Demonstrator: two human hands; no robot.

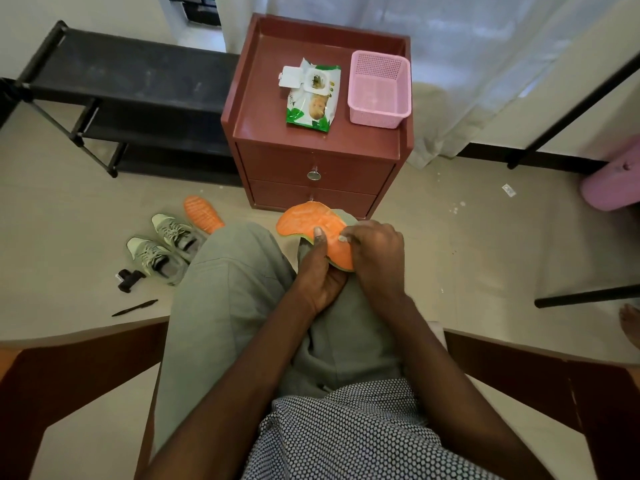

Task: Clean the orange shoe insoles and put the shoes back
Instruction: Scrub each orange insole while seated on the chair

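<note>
An orange insole (308,221) lies across my lap, over my grey trousers. My left hand (317,271) grips its near end, thumb on top. My right hand (375,252) presses on the insole's right side with fingers curled; a small white bit shows at the fingertips, too small to identify. A second orange insole (202,213) lies on the floor to the left, partly hidden behind my knee. Two grey-green shoes (166,247) stand side by side on the floor beside it. A wet-wipes pack (311,95) with its lid flipped open lies on the red-brown nightstand (263,109).
A pink plastic basket (379,90) stands on the nightstand's right side. A black shoe rack (121,98) is at the back left. A black pen (135,308) and a small black object (128,278) lie on the floor. Chair arms flank me.
</note>
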